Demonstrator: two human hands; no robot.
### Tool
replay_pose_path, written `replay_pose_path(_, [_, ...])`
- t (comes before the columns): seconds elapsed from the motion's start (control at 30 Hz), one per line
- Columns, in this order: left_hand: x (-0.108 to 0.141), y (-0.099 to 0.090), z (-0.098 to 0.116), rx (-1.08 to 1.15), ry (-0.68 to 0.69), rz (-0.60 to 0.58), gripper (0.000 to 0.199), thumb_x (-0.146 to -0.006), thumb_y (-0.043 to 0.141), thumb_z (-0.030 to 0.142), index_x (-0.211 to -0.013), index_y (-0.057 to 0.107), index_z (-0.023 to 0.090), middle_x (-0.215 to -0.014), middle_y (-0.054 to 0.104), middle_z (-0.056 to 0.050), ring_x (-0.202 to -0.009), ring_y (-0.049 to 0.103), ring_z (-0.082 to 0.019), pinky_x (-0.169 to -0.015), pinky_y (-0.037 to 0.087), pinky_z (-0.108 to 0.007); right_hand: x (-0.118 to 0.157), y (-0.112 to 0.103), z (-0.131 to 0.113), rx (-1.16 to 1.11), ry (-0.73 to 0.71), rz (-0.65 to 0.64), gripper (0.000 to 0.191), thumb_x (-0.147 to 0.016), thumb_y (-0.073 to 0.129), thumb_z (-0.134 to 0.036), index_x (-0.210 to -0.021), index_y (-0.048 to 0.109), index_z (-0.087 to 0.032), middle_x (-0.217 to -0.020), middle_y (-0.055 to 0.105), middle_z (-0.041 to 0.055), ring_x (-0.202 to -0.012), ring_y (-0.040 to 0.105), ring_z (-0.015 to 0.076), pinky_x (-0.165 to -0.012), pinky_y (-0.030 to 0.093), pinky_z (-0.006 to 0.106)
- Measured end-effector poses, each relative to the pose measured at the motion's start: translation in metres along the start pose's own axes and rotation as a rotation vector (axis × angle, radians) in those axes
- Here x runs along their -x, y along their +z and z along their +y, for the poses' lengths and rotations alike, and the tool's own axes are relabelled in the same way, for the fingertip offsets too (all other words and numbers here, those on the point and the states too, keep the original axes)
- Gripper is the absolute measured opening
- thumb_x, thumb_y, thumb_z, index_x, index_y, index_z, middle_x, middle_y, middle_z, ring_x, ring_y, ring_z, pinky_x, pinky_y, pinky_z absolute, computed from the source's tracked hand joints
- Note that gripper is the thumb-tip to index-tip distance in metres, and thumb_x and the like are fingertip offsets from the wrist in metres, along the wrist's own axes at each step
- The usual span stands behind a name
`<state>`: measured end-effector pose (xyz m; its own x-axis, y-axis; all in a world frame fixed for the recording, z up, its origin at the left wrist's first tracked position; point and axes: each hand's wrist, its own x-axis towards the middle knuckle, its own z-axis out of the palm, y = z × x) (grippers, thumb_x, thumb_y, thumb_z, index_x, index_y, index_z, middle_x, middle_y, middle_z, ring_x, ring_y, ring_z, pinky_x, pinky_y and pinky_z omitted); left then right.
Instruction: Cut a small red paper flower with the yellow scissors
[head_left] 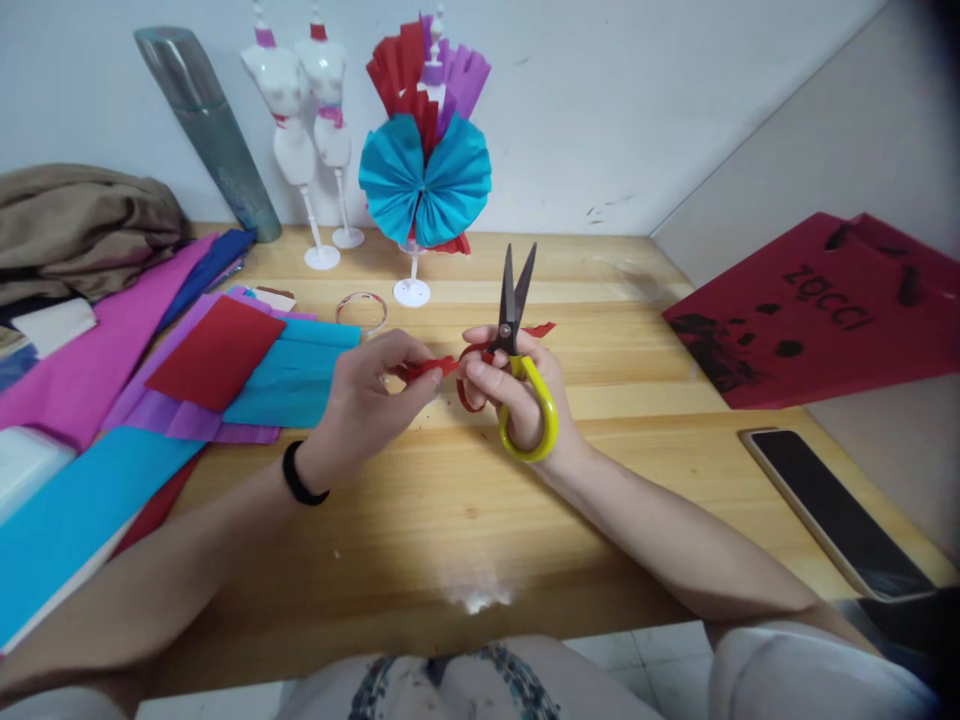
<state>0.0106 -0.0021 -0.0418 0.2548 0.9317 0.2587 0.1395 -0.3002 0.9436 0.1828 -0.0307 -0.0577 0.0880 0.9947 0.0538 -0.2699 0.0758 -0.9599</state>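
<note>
Above the middle of the desk (375,560), we hold a red strip (429,369); our left hand (367,400) has its grip pinched together on it. Our right hand (551,385) is closed round the yellow-handled scissors (507,325), blades up and parted; its fingers appear to steady the strip's other end. Progress, judged by eye: near the back edge, one form (412,292) carries pleated blue fans (457,180) with red and purple pieces above. Beside it, two forms (294,150) wear only narrow bands, so look largely undressed. Left side: folded red paper (217,352) over blue paper (289,385). The strip's finished shape: cannot tell.
</note>
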Motion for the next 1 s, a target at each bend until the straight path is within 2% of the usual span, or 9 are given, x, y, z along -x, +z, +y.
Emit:
replay_pose_path(0.1, [0.0, -0.01, -0.002, -0.305, 0.329, -0.032, 0.008, -0.081, 0.076, 0.024, -0.074, 0.072, 0.025, -0.089, 0.076, -0.007, -0.085, 0.066, -0.024, -0.088, 0.051, -0.04, 0.0, 0.001, 0.001, -0.118, 0.075, -0.025, 0.044, -0.072, 0.089, -0.046, -0.1, 0.066, -0.021, -0.067, 0.069, -0.0032, -0.044, 0.05, 0.0097, -0.044, 0.042, 0.027])
replay_pose_path(0.3, [0.001, -0.019, -0.007, -0.536, 0.535, -0.321, 0.027, -0.097, 0.055, 0.024, -0.083, 0.078, 0.026, -0.101, 0.079, -0.013, -0.1, 0.072, -0.03, -0.093, 0.053, -0.047, 0.004, 0.002, 0.001, -0.179, 0.171, -0.08, 0.047, -0.07, 0.09, -0.044, -0.102, 0.065, -0.022, -0.055, 0.06, -0.0082, -0.043, 0.053, 0.0117, -0.046, 0.045, 0.028])
replay_pose_path(0.47, [0.0, -0.017, -0.018, -0.499, 0.612, -0.334, 0.025, -0.097, 0.056, 0.02, -0.091, 0.08, 0.025, -0.104, 0.081, -0.014, -0.1, 0.072, -0.029, -0.096, 0.054, -0.049, 0.003, 0.001, -0.002, -0.089, 0.172, -0.07, 0.044, -0.064, 0.088, -0.026, -0.101, 0.064, -0.02, -0.064, 0.064, -0.0076, -0.043, 0.052, 0.009, -0.047, 0.046, 0.027])
replay_pose_path(0.6, [-0.008, -0.014, -0.031, -0.333, 0.469, -0.046, 0.019, -0.088, 0.071, 0.022, -0.105, 0.078, 0.026, -0.112, 0.08, -0.011, -0.105, 0.072, -0.029, -0.102, 0.054, -0.051, 0.0, 0.0, -0.004, -0.054, 0.074, -0.023, 0.042, -0.064, 0.087, -0.025, -0.098, 0.064, -0.02, -0.063, 0.062, -0.0085, -0.044, 0.05, 0.0074, -0.046, 0.043, 0.024])
replay_pose_path(0.67, [-0.011, -0.011, -0.032, -0.171, 0.243, 0.068, 0.021, -0.084, 0.076, 0.027, -0.104, 0.077, 0.021, -0.104, 0.08, -0.012, -0.097, 0.072, -0.028, -0.093, 0.059, -0.05, 0.0, 0.0, -0.004, -0.037, 0.036, -0.004, 0.042, -0.063, 0.088, -0.025, -0.097, 0.064, -0.02, -0.062, 0.062, -0.0086, -0.045, 0.05, 0.007, -0.045, 0.042, 0.023])
replay_pose_path(0.77, [-0.01, -0.005, -0.025, 0.359, -0.287, -0.089, 0.026, -0.088, 0.07, 0.038, -0.094, 0.076, 0.014, -0.092, 0.078, -0.012, -0.082, 0.073, -0.024, -0.071, 0.063, -0.04, -0.001, -0.001, -0.003, -0.002, 0.01, 0.002, 0.042, -0.064, 0.088, -0.027, -0.097, 0.064, -0.02, -0.063, 0.062, -0.0084, -0.046, 0.05, 0.0072, -0.046, 0.042, 0.023])
replay_pose_path(0.8, [-0.008, -0.003, -0.021, 0.494, -0.385, -0.157, 0.033, -0.089, 0.07, 0.046, -0.09, 0.076, 0.013, -0.089, 0.078, -0.012, -0.079, 0.072, -0.023, -0.068, 0.063, -0.038, 0.0, -0.001, -0.003, 0.006, 0.006, 0.002, 0.041, -0.065, 0.088, -0.028, -0.098, 0.064, -0.02, -0.063, 0.062, -0.0082, -0.047, 0.051, 0.0073, -0.046, 0.042, 0.023])
replay_pose_path(0.9, [0.0, 0.003, -0.012, 0.577, -0.444, -0.244, 0.031, -0.08, 0.085, 0.044, -0.082, 0.075, 0.015, -0.083, 0.077, -0.007, -0.077, 0.072, -0.019, -0.069, 0.061, -0.031, 0.0, 0.0, 0.0, 0.011, 0.009, 0.002, 0.042, -0.066, 0.089, -0.03, -0.099, 0.063, -0.02, -0.065, 0.063, -0.0077, -0.047, 0.051, 0.0076, -0.047, 0.043, 0.024])
replay_pose_path(1.0, [0.004, 0.006, -0.007, 0.547, -0.447, -0.19, 0.024, -0.072, 0.091, 0.035, -0.074, 0.076, 0.016, -0.072, 0.075, -0.002, -0.066, 0.068, -0.013, -0.067, 0.058, -0.025, 0.0, 0.0, 0.003, -0.013, 0.023, -0.028, 0.046, -0.066, 0.092, -0.033, -0.1, 0.064, -0.02, -0.065, 0.064, -0.0079, -0.047, 0.051, 0.0075, -0.047, 0.043, 0.024])
